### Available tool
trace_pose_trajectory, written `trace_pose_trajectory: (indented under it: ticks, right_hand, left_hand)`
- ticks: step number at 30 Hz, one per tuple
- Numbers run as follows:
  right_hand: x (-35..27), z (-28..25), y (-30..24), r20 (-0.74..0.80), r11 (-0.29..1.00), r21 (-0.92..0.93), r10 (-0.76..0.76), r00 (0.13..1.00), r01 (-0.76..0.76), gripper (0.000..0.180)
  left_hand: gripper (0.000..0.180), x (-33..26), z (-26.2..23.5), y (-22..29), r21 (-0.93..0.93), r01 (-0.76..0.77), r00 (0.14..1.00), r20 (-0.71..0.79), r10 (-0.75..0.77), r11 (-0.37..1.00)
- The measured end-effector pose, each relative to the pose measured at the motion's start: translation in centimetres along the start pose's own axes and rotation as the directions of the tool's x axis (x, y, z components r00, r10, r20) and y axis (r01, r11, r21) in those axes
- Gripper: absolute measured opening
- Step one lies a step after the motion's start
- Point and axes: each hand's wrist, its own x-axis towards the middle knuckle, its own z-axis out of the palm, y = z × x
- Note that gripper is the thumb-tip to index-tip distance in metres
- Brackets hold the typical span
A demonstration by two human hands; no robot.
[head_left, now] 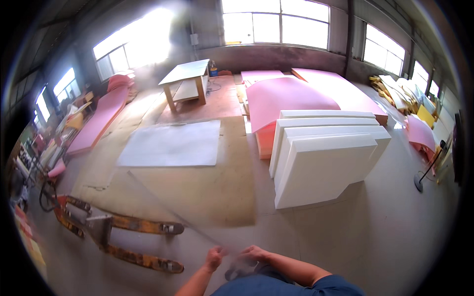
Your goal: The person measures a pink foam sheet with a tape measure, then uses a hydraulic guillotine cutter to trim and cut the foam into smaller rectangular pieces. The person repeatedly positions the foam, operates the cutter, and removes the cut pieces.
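Observation:
A long, thin grey strip runs from between my hands up and left, above the pallet jack's forks, to a free end over the brown floor sheet. My left hand is closed at the near end of the strip, its fingers pinched together. Close beside it, my right hand is also closed, fingers bent inward. What it grips is blurred and I cannot make it out. Beyond the strip, a white rectangular sheet lies flat on the brown floor sheet.
An orange pallet jack stands at left. Several thick white foam slabs stand on edge at right, before stacked pink foam sheets. A wooden table stands at the back. More pink foam lies along the left; scraps pile far right.

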Motion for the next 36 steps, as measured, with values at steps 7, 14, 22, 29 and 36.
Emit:
trace_pose_trajectory:
  ticks: [7,14,22,29,36]
  right_hand:
    - [11.2,-12.1,-7.6,-0.042,0.966,-0.018,-0.257,0.965,0.257,0.022]
    - [18.5,-23.7,-17.8,-0.101,0.992,-0.114,-0.072,0.992,0.061,0.024]
    - [24.8,-39.2,-8.5,-0.072,0.971,0.101,0.226,0.972,-0.218,0.025]
    - [28.7,-49.4,-6.7,-0.31,0.96,0.234,0.225,0.924,-0.155,0.026]
    - [34.1,-54.3,-12.8,-0.54,0.926,0.361,0.308,0.783,-0.116,0.021]
  left_hand:
    - [0.044,21.2,-0.5,-5.5,0.303,-0.194,0.963,-0.12,0.24,0.933]
    - [0.041,36.2,-6.6,18.5,-0.151,-0.11,0.902,-0.431,0.035,0.982]
    - [0.048,50.8,-30.6,30.8,-0.097,-0.173,0.56,-0.828,0.017,0.98]
    - [0.039,73.6,-45.8,32.3,-0.297,-0.266,0.659,-0.75,-0.052,0.917]
    - [0.033,100.1,-37.8,33.9,-0.536,-0.243,0.897,-0.441,-0.023,0.808]
